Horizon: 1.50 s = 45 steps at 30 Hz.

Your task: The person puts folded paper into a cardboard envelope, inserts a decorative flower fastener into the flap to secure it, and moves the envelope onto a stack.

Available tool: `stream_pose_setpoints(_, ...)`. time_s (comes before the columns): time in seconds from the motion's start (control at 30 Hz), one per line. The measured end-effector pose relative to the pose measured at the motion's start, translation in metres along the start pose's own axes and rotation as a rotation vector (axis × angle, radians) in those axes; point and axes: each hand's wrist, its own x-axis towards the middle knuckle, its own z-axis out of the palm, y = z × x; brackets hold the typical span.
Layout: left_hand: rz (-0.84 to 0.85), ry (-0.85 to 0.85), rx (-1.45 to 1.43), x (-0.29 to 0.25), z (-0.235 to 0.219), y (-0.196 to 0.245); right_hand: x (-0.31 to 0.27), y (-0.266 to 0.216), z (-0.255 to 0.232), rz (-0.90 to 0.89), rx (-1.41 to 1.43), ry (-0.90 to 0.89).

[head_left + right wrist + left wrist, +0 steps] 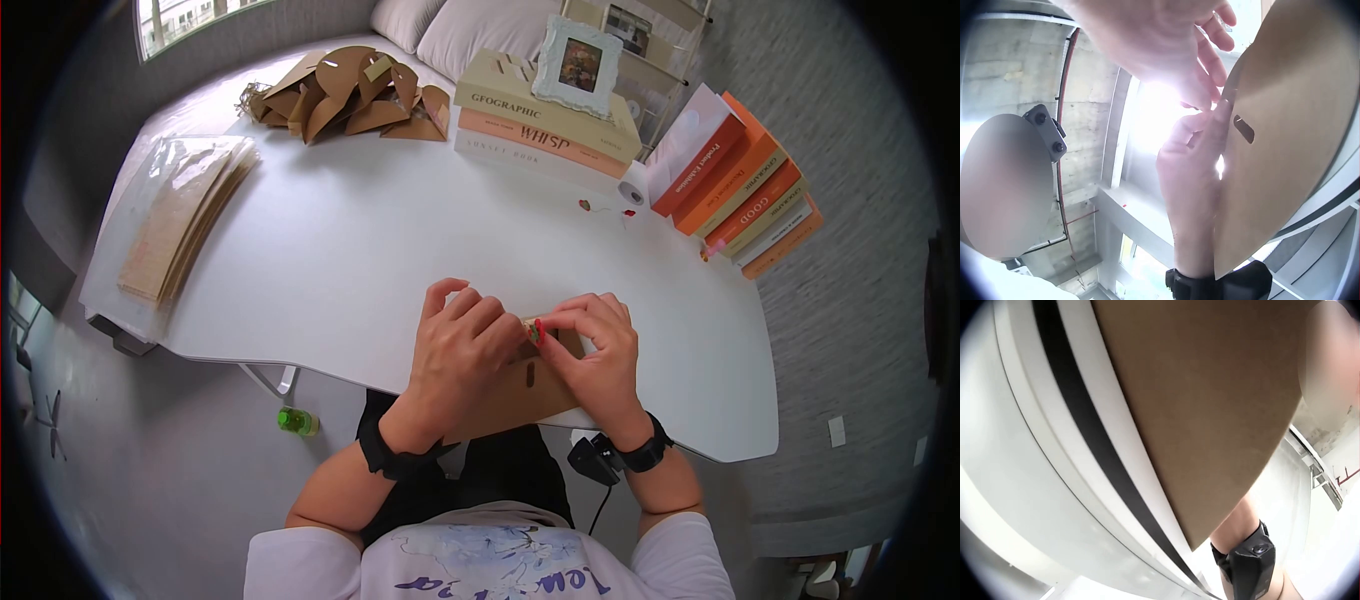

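Note:
A brown kraft card piece (pixel 530 395) with slots lies at the table's front edge, under both hands. My right hand (pixel 600 350) pinches a small red-and-green ornament (pixel 536 331) between thumb and index finger, over the card's far part. From the left, my left hand (pixel 455 345) meets it with curled fingers, gripping at the card's edge beside the ornament. In the right wrist view, the left hand (pixel 1191 175) has thumb and finger together by the card (pixel 1291 112), near a slot. Only the card's broad plain face (pixel 1210 412) fills the left wrist view.
Folded brown card pieces (pixel 350 95) lie at the back left, with a clear-wrapped stack (pixel 180 220) nearer. Books (pixel 545 125) carry a white picture frame (pixel 578 65). More books (pixel 735 180) stand right. Two small ornaments (pixel 585 205) lie before them. A green bottle (pixel 298 421) is on the floor.

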Motion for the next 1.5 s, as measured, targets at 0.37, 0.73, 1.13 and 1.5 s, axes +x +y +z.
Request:
stream_pose_setpoints(0.37,-0.182,0.000,-0.205,0.000,-0.002,-0.003,-0.005,0.004,0.015,-0.094,0.047,0.070)
stream_pose_setpoints(0.73,-0.459,-0.101,-0.482,0.005,-0.004,0.000,-0.008,0.007,0.019,-0.096,0.033,0.107)
stream_pose_setpoints(1.13,-0.628,-0.103,-0.612,0.005,-0.002,0.004,-0.011,0.009,0.025,-0.123,-0.078,0.153)
stream_pose_setpoints(1.5,-0.705,-0.117,-0.830,0.004,-0.006,-0.005,-0.011,0.011,0.029,-0.096,0.041,0.160)
